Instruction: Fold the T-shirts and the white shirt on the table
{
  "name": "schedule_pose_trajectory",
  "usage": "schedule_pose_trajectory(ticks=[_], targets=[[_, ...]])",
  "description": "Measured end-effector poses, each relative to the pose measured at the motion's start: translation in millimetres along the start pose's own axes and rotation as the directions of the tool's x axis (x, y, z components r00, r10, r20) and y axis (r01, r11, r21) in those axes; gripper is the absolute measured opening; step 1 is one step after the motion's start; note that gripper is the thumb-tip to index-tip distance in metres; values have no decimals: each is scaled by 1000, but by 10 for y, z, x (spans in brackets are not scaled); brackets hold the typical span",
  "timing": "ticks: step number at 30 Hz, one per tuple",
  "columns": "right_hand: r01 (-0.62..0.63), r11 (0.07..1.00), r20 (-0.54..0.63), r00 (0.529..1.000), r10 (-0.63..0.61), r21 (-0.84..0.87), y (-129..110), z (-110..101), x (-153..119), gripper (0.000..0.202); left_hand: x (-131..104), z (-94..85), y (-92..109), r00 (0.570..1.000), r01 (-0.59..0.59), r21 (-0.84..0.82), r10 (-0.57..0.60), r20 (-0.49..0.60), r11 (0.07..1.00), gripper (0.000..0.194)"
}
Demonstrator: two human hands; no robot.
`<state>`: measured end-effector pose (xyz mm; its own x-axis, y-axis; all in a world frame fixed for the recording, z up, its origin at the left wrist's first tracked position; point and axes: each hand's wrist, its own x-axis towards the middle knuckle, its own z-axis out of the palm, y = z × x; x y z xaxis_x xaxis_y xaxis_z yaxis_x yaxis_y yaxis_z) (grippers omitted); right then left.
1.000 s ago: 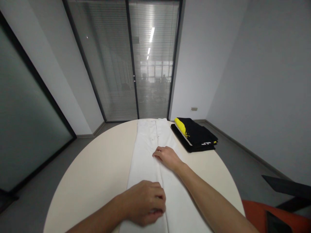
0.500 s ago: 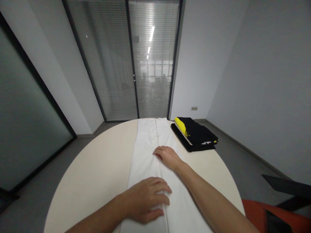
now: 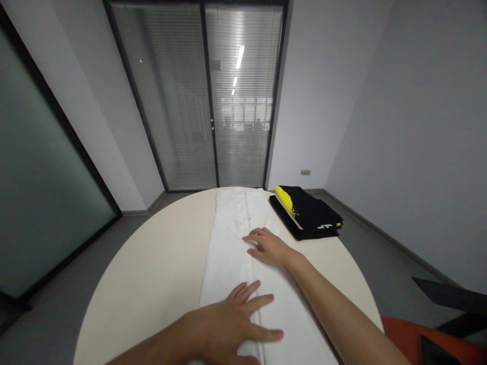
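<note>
A pair of white trousers [image 3: 228, 253] lies lengthwise across the round table, laid flat with a seam running down the middle. My left hand [image 3: 236, 322] is over the near part of the cloth, fingers spread wide, holding nothing. Farther up, my right hand [image 3: 268, 247] rests on the trousers beside the seam, its fingers stretched out and thumb apart from them. The near end of the trousers runs out of view at the bottom, partly covered by my left hand and right forearm.
Folded black garments with a yellow patch [image 3: 312, 210] are stacked at the table's back right. The pale round table [image 3: 160, 268] has a curved edge. An orange and black chair [image 3: 403, 334] stands at the lower right. Glass doors [image 3: 243, 152] are beyond the table.
My left hand has spread its fingers and shifted slightly right and toward me. The right hand's thumb has moved apart from its fingers. The trousers lie as before.
</note>
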<state>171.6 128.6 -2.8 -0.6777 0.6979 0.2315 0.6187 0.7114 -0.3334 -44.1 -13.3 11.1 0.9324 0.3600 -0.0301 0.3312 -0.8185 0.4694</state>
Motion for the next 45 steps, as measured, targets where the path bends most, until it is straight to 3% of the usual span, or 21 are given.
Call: schedule_pose_trajectory(ticks=[7, 10, 13, 18, 28, 33, 41, 45], targets=[[27, 988, 130, 990, -47, 150, -91, -153, -71, 32, -27, 12, 133, 995, -102, 12, 102, 4, 995, 27], [-41, 979, 66, 997, 28, 199, -50, -76, -81, 25, 22, -46, 79, 989, -60, -36, 54, -139, 998, 29], [-137, 963, -37, 988, 149, 230, 26, 47, -56, 27, 79, -75, -51, 951, 83, 9, -76, -298, 997, 38], [-262, 958, -158, 947, 279, 118, 134, 162, 22, 33, 104, -29, -258, 950, 149, 108, -112, -291, 983, 49], [-548, 820, -164, 835, 525, -167, 100, 126, 488, 32, 102, 5, -316, 940, 104, 111, -61, -336, 988, 46], [-510, 834, -176, 859, 480, -212, 96, 148, 652, 16, 85, -7, -304, 942, 105, 144, -52, -333, 984, 43], [-297, 951, -205, 940, 274, -90, 181, 252, 530, 23, 106, 19, -293, 941, 111, 145, -57, -333, 983, 51], [-276, 956, -215, 944, 250, -101, 158, 316, 415, 34, 91, 5, -300, 947, 196, 113, -158, -279, 974, 59]])
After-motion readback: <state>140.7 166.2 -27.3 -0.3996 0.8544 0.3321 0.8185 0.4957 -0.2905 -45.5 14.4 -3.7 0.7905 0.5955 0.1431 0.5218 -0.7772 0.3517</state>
